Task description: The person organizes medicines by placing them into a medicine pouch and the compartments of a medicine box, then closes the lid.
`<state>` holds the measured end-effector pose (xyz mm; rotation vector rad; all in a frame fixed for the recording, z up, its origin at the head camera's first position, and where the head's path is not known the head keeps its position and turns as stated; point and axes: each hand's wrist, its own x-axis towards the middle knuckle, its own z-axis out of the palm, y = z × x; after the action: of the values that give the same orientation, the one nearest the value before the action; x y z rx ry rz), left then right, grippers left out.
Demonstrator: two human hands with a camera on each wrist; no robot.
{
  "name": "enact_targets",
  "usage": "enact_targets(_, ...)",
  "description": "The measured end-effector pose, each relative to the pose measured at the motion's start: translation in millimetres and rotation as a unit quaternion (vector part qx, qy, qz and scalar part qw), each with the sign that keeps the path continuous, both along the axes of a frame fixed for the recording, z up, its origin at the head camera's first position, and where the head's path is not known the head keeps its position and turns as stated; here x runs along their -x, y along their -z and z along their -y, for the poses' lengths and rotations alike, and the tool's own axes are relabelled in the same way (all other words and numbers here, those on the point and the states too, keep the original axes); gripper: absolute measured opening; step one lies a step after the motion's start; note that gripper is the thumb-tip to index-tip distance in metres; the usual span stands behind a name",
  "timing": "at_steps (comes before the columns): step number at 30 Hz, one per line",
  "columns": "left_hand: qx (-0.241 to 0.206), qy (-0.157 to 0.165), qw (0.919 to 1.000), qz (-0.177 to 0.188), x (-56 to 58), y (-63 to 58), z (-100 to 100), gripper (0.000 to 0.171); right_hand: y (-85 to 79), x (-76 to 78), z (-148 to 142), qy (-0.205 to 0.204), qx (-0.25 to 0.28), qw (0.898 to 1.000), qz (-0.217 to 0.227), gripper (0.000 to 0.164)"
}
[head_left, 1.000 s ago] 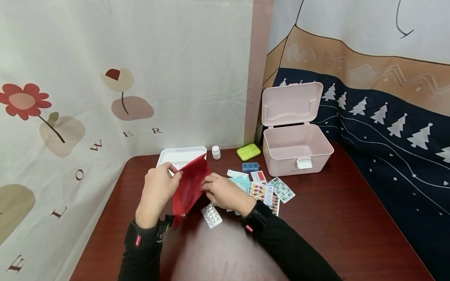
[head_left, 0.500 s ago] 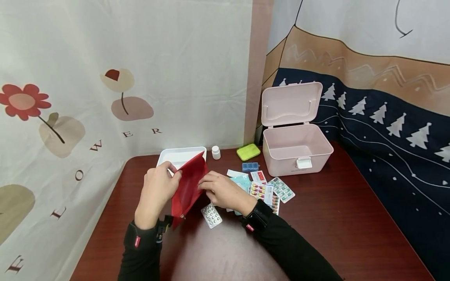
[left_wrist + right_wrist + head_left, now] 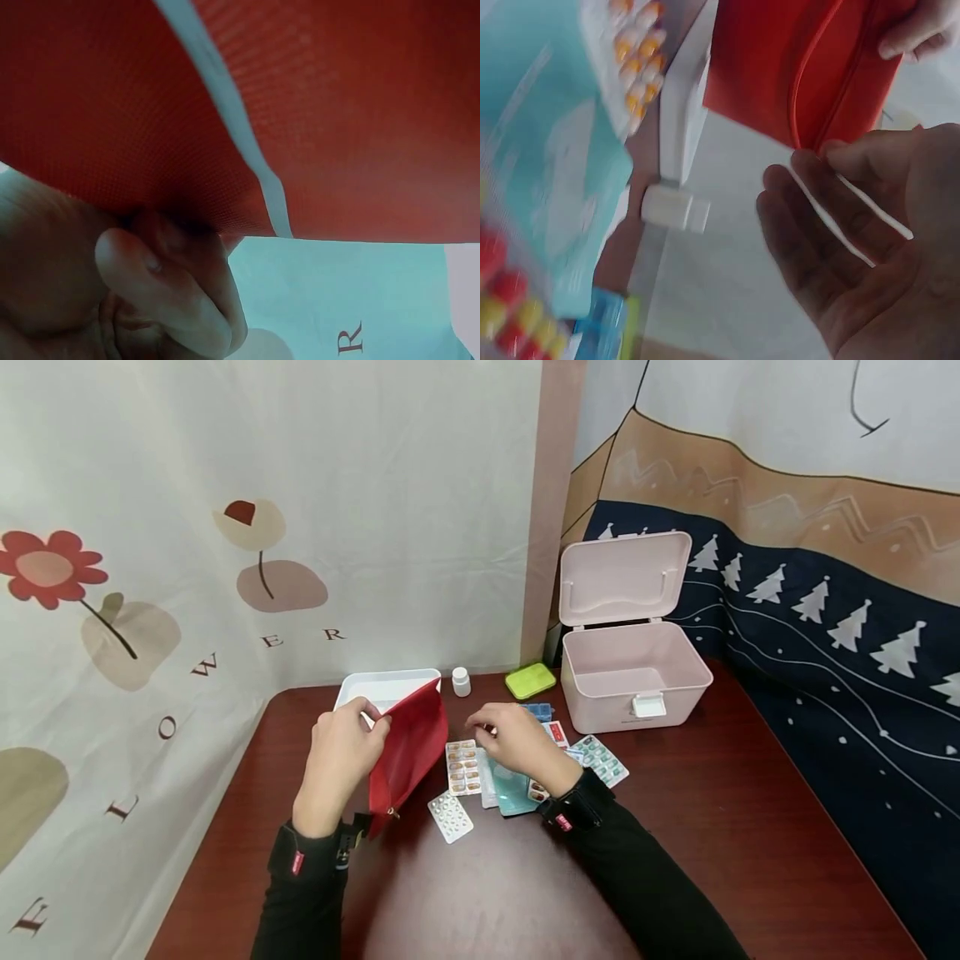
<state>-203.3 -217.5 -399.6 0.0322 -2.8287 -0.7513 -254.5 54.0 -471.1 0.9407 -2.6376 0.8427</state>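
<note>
My left hand (image 3: 341, 760) pinches the upper edge of a red zip pouch (image 3: 412, 735) between thumb and fingers, holding it tilted with its mouth parted. In the left wrist view the pouch's red side (image 3: 382, 127) fills most of the picture. My right hand (image 3: 521, 739) hovers over the medicine packs, apart from the pouch, with fingers loosely bent and nothing in them. Below it lie a teal packet (image 3: 513, 793) and a blister pack of orange-and-white capsules (image 3: 463, 768). A silver tablet blister pack (image 3: 451, 817) lies nearer me. My right forearm partly hides other packs.
A pink box (image 3: 637, 681) with its lid raised stands at the back right. Along the back are a white tray (image 3: 360, 687), a white bottle (image 3: 461, 682) and a lime-green case (image 3: 530, 682). A blister pack of green capsules (image 3: 602, 760) lies right of the pile.
My right hand has drawn back from the pouch, rightward and up, uncovering the orange-and-white capsule pack and more of the teal packet. The left hand still holds the pouch in nearly the same place.
</note>
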Motion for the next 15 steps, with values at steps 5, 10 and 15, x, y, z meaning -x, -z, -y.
enact_targets(5,0.0,0.001,1.0,-0.006,2.1,0.5,0.5,0.017,1.8,4.0,-23.0,0.045,-0.033,0.998,0.032,0.018)
enact_targets(10,-0.005,0.004,1.0,0.001,1.7,-1.0,0.6,0.017,6.1,6.0,-42.3,0.088,-0.072,0.991,0.07,0.02)
enact_targets(15,-0.008,0.006,0.9999,0.007,-0.4,-0.4,1.3,0.016,16.9,7.0,-55.6,0.13,-0.131,0.975,0.126,0.023)
